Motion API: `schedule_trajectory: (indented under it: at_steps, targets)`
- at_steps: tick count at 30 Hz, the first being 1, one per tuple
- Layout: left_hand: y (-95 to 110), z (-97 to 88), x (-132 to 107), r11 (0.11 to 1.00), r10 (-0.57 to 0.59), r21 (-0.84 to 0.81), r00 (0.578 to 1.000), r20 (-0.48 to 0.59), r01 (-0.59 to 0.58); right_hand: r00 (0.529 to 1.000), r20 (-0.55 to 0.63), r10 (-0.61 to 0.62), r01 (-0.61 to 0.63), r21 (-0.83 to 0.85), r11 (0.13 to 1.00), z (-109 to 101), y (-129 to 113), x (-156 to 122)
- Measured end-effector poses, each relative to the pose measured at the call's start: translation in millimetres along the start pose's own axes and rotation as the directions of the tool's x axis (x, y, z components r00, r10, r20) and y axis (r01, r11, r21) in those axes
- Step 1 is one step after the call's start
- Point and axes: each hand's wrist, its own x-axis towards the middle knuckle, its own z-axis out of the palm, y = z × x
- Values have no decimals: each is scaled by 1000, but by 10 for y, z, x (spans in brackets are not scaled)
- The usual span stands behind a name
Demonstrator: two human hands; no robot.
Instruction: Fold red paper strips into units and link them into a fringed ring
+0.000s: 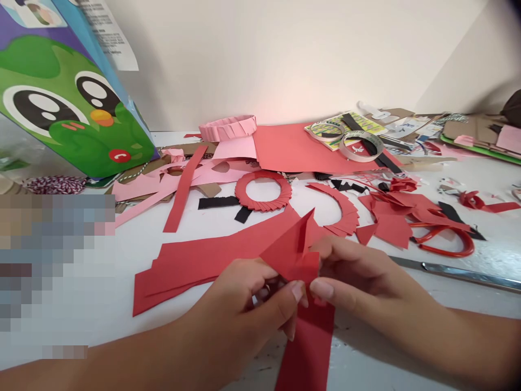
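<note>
Red paper strip [306, 353] is seen nearest, at six o'clock on the worktop [134, 250]. Just above it, a folded red paper [295, 266] is held in both hands: its lower edge is pinched by the left hand [260, 304], fingers and thumb drawn together, and its right edge is gripped by the right hand [366, 277], fingers nearly closed. From the fold, flat red sheets [203, 258] are spread at nine o'clock, a pleated red ring [285, 199] is laid at eleven, and a pleated red arc [350, 212] at one.

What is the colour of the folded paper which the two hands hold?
The folded paper is red; it shows best in the head view.
</note>
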Motion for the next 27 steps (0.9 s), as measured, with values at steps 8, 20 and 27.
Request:
schedule_trajectory:
  at_steps: [8,20,27]
  targets:
    - [55,13,28,1000,23,8,998,-56,-22,995,9,-95,95,-184,978,-7,-24,-6]
    - [34,13,26,934,101,-313,967,-234,-173,982,177,62,-31,-177,984,-17,-9,3]
    - [68,12,75,869,126,-431,951,-283,-243,997,35,63,-64,39,997,19,25,-3]
